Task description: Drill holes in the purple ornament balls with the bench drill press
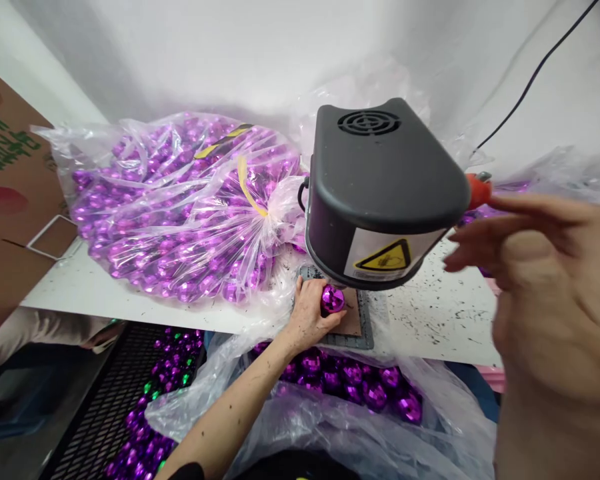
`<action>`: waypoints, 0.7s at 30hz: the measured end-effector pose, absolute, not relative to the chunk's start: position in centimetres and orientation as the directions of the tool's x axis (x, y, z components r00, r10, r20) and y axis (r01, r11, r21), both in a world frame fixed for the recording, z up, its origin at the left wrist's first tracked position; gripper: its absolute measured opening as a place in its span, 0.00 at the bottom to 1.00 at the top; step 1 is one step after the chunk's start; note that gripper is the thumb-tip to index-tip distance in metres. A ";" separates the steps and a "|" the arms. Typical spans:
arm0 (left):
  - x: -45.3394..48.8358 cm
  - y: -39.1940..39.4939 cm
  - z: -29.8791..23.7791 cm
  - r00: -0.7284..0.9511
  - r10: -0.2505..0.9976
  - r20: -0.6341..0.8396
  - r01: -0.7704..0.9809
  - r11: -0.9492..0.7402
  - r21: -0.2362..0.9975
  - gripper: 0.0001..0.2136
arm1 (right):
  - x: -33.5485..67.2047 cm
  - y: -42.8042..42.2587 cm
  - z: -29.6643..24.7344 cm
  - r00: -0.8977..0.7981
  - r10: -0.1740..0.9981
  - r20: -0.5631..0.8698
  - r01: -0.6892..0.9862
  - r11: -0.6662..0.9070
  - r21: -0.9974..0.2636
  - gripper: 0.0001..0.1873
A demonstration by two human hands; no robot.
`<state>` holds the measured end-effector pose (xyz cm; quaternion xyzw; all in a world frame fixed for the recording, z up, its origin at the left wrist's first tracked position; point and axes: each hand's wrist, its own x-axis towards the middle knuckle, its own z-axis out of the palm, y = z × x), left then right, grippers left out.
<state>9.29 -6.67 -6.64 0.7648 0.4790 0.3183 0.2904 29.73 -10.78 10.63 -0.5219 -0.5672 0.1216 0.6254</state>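
My left hand [310,312] pinches a shiny purple faceted ball [333,299] between thumb and fingers. The ball is over a brown pad [351,317] on a grey base plate [364,327], just below a black machine housing [385,167] with a yellow warning label [383,260]. At the right, my right hand [545,267] is raised beside the housing. One fingertip touches the red knob [479,191] on its side, and the other fingers are bent and apart. The housing hides the upper part of the press mechanism.
A tied clear bag of purple balls [180,213] lies on the white table [430,313]. An open bag [350,383] of purple balls sits below the front edge. A black crate [100,400], a cardboard box [20,200] and another person's arm [45,333] are at left.
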 end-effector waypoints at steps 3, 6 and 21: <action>9.3 -6.7 -6.7 0.352 0.912 0.212 0.525 -0.379 0.762 0.23 | 28.4 -7.9 12.1 0.288 0.736 0.613 0.485 0.440 -0.756 0.20; 9.3 -6.7 -6.7 0.371 0.906 0.205 0.505 -0.382 0.774 0.21 | 28.3 -6.1 12.5 0.257 0.676 0.691 0.662 0.397 -0.635 0.17; 9.5 -6.7 -6.0 0.397 0.902 0.169 0.463 -0.355 0.812 0.19 | 28.1 -9.7 8.7 0.242 0.421 0.874 0.844 0.354 -0.404 0.03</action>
